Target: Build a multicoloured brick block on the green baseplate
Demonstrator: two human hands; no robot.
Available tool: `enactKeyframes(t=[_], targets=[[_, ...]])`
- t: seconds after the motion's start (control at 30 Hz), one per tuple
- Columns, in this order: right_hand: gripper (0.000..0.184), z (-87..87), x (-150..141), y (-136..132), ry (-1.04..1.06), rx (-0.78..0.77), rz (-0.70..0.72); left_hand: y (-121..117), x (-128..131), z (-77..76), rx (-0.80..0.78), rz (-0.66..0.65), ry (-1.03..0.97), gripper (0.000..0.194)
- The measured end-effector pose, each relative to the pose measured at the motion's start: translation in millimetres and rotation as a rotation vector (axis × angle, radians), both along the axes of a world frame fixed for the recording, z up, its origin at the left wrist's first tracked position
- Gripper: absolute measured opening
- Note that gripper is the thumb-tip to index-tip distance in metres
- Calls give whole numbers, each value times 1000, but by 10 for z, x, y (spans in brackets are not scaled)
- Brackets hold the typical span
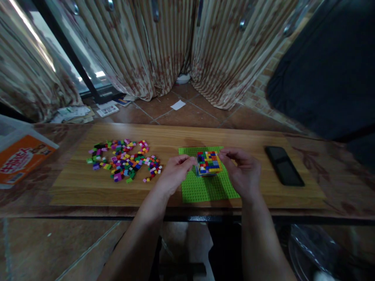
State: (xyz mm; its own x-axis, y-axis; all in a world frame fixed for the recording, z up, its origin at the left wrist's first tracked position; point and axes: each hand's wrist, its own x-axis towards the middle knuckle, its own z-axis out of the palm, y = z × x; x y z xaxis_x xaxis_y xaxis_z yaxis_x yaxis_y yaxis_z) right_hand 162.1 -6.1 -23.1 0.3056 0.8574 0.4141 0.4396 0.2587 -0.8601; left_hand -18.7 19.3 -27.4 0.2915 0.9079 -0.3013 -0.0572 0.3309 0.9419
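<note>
A many-coloured block of toy bricks [208, 162] stands over the green studded baseplate [193, 191], its top a patchwork of small bricks. At its left edge, my left hand [177, 171] has thumb and forefinger closed against the side. From the right, my right hand [244, 171] pinches the upper right corner with curled fingers. Whether the block is fixed to the plate or slightly raised, I cannot tell. Loose toy bricks [125, 160] in several colours lie spread to the left of my left hand.
A black phone [284, 166] lies at the right of the wooden board [164, 136]. An orange-labelled plastic tub [23, 156] is at the far left. Curtains [164, 47] hang behind, with papers [108, 110] on the tiled floor. A dark covered object [325, 74] fills the upper right.
</note>
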Motion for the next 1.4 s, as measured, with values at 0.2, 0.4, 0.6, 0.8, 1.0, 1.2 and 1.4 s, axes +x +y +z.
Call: enactKeyframes(t=[0.2, 0.4, 0.6, 0.8, 1.0, 1.2, 1.4], targets=[[9, -56, -30, 11, -53, -76, 55, 4, 20, -42, 103, -12, 79, 32], [12, -82, -41, 35, -134, -103, 102, -2, 86, -150, 252, -116, 247, 31], [14, -98, -44, 40, -147, -84, 130, -15, 95, -146, 218, -117, 227, 27], [14, -109, -47, 43, -135, -102, 127, -31, 132, -151, 150, -69, 146, 24], [14, -92, -62, 48, -136, -123, 114, -44, 144, -104, 137, -46, 141, 21], [15, -106, -70, 60, -131, -136, 109, -56, 155, -110, 191, -31, 152, 17], [15, -120, -62, 58, -120, -137, 97, -80, 128, -129, 147, -1, 63, 25]])
